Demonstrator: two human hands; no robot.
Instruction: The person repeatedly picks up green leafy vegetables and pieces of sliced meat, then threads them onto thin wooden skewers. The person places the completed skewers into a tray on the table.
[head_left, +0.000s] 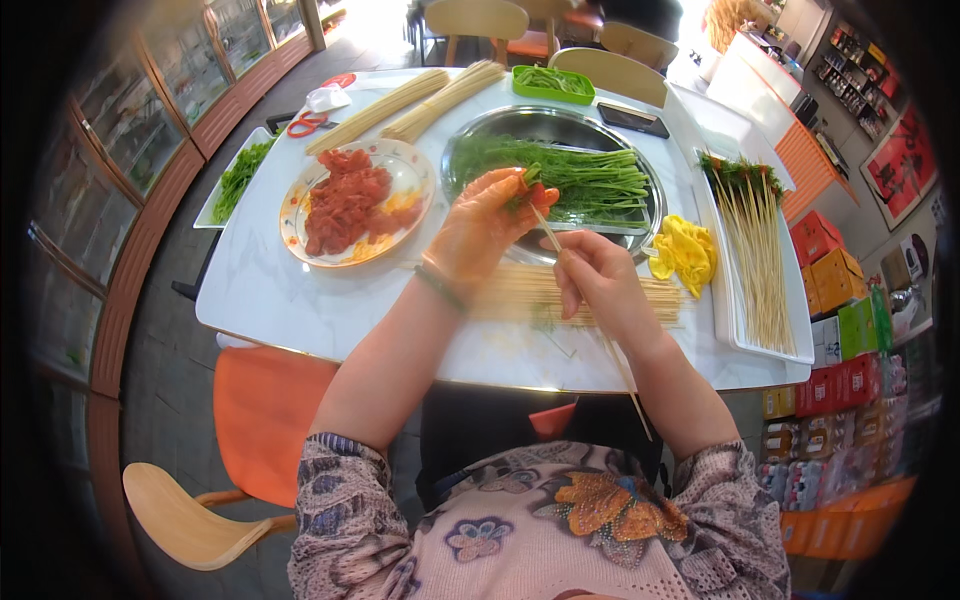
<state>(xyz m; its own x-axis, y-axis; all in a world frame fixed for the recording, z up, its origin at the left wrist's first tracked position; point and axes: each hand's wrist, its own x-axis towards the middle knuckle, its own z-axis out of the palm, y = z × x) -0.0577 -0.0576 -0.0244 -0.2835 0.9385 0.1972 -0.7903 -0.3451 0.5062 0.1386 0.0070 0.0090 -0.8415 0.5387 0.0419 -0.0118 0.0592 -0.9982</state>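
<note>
My left hand, in a thin see-through glove, pinches a small bundle of green herb stems wrapped with red meat. Between finger and thumb, my right hand grips a bamboo skewer whose upper end meets that bundle; whether it has pierced it is hidden by the fingers. Behind both hands, long green herbs lie in a round steel basin. Sliced raw meat fills much of a patterned plate at the left. Loose skewers lie under my hands.
A white tray at the right holds several loaded skewers. Beside it lies a crumpled yellow cloth. Skewer bundles, red-handled scissors, a green container and a phone are at the table's far side.
</note>
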